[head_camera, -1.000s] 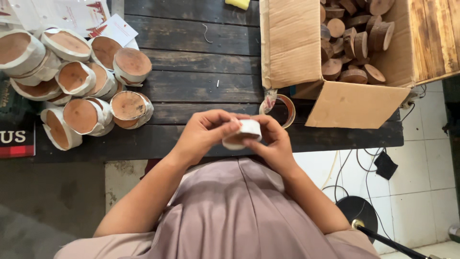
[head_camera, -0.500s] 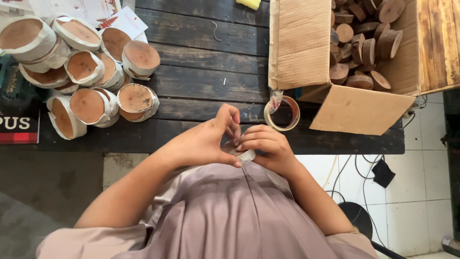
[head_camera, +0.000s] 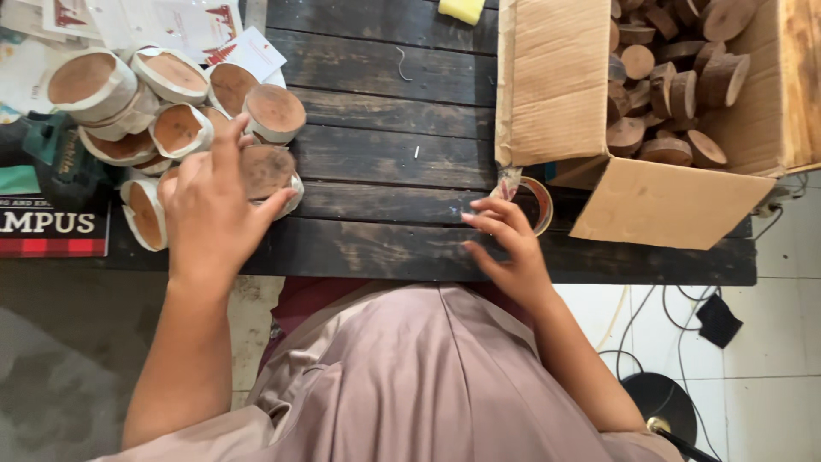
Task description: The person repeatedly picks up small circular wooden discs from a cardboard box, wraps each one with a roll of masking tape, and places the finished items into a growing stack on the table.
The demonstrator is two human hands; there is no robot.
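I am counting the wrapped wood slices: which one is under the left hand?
The wrapped slice at the pile's right edge, under the left hand's fingers; the others lie untouched.
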